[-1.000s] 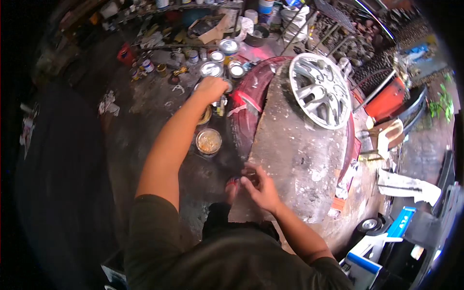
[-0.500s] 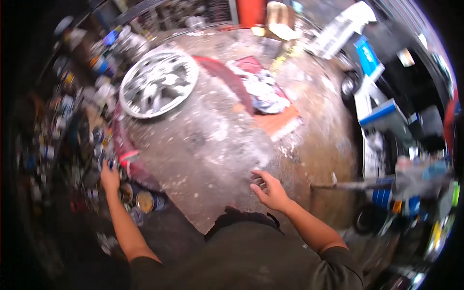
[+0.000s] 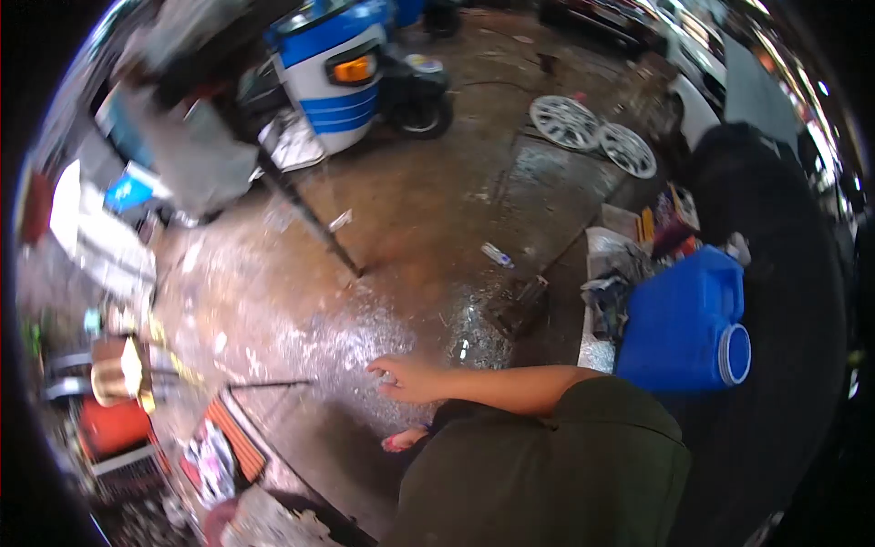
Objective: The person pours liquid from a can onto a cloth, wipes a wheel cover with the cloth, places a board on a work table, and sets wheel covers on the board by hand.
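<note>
My right hand reaches out over the wet, stained floor, its fingers loosely curved and apart with nothing seen in them. Below it, a foot in a red sandal shows beside my dark clothing. My left hand is out of sight. Nearest to my right forearm stands a large blue jerrycan with a white-rimmed mouth, on the right. To the lower left, a crumpled whitish cloth lies by an orange-red ribbed piece.
Two silver wheel covers lie at the back right. A blue and white vehicle stands at the back, with a slanting dark pole before it. A red container is at left; a long black covered shape runs along the right.
My view has swung to the right, away from the wheel cover and the cans. My left hand, earlier among the cans, has left the view. My right hand stays out in front, fingers apart.
</note>
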Demonstrator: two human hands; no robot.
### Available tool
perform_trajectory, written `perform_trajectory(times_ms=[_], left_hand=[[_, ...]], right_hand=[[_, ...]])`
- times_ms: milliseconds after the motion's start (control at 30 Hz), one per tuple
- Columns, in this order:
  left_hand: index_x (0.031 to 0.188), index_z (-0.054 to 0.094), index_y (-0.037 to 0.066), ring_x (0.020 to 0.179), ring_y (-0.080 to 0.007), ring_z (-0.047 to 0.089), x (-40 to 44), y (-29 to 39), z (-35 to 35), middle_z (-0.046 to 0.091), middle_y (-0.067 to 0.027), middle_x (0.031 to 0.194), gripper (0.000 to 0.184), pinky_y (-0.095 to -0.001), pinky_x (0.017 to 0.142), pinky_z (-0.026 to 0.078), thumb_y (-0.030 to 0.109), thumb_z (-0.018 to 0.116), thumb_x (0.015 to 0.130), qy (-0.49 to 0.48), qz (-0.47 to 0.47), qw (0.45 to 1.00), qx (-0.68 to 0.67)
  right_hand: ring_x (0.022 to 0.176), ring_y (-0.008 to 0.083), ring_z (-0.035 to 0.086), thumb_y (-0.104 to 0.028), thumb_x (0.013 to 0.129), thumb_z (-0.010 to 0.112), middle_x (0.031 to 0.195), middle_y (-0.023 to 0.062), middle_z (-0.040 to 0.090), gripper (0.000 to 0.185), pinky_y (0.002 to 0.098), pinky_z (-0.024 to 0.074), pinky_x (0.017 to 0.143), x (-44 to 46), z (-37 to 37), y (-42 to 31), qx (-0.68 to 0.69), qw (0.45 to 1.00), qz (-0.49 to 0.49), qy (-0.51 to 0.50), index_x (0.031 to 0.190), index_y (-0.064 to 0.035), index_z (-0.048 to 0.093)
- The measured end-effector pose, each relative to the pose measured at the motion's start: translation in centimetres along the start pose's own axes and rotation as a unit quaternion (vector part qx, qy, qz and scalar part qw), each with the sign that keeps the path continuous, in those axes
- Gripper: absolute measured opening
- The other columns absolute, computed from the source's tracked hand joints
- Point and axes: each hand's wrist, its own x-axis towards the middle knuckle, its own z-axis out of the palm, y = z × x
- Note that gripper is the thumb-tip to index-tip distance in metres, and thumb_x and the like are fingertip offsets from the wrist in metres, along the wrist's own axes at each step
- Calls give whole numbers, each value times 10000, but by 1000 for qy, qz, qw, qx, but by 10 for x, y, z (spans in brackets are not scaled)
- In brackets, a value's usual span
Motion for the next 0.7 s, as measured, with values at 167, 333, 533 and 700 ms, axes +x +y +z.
perform_trajectory(times_ms=[167, 333, 533, 700], left_hand=[[1125, 652, -49, 924, -329, 658, 25, 18, 125, 685, -191, 1017, 379, -420, 830, 540, 268, 729, 932, -88, 107, 990, 38], [1172, 670, -55, 1039, -316, 689, 46, 150, 187, 713, -203, 1123, 321, -391, 899, 543, 208, 661, 987, -143, 130, 965, -180], [1212, 637, -77, 1103, -320, 657, 50, 296, 297, 688, -206, 1191, 295, -409, 978, 503, 82, 653, 964, -251, 179, 904, -297], [1201, 639, -60, 1111, -325, 648, 61, 424, 368, 685, -200, 1184, 279, -415, 991, 488, 81, 645, 961, -334, 244, 818, -400]], right_hand=[[869, 296, 688, -224, 910, 695, 1111, 156, 678, 370, 411, 547, 782, -31, -100, 51, -33, 974, 66, 213, 1224, -40, 627], [842, 245, 701, -220, 899, 721, 1041, 133, 704, 338, 361, 557, 742, -51, -174, 81, -19, 926, 135, 352, 1177, -36, 663], [934, 350, 688, -232, 884, 717, 1048, 157, 701, 304, 434, 542, 802, -57, -190, 138, -18, 902, 214, 375, 1116, -42, 668], [996, 379, 667, -279, 900, 683, 1047, 182, 698, 327, 477, 526, 856, -64, -196, 167, -87, 889, 371, 254, 1125, -41, 669]])
